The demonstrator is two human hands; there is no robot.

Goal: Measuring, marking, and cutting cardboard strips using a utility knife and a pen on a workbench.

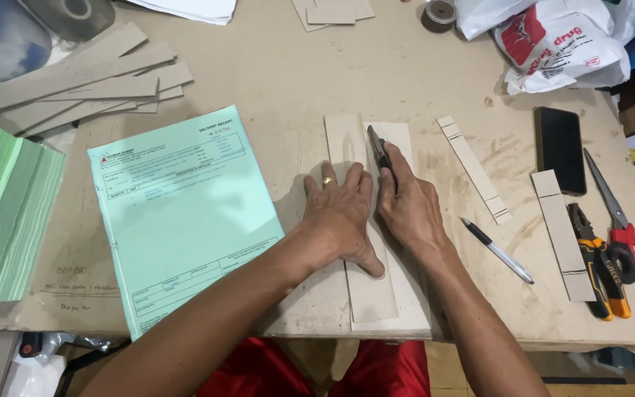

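Note:
My left hand lies flat, fingers spread, pressing a long cardboard strip that rests on a wider pale board at the table's front middle. A ring sits on one finger. My right hand is closed around a dark utility knife, whose blade runs along the strip's right edge, just beside my left fingertips.
A pad of light green printed forms lies left of my hands, a thick green paper stack at the far left. Cardboard strips pile at back left. To the right: marked strips, pen, phone, pliers, red scissors, plastic bag.

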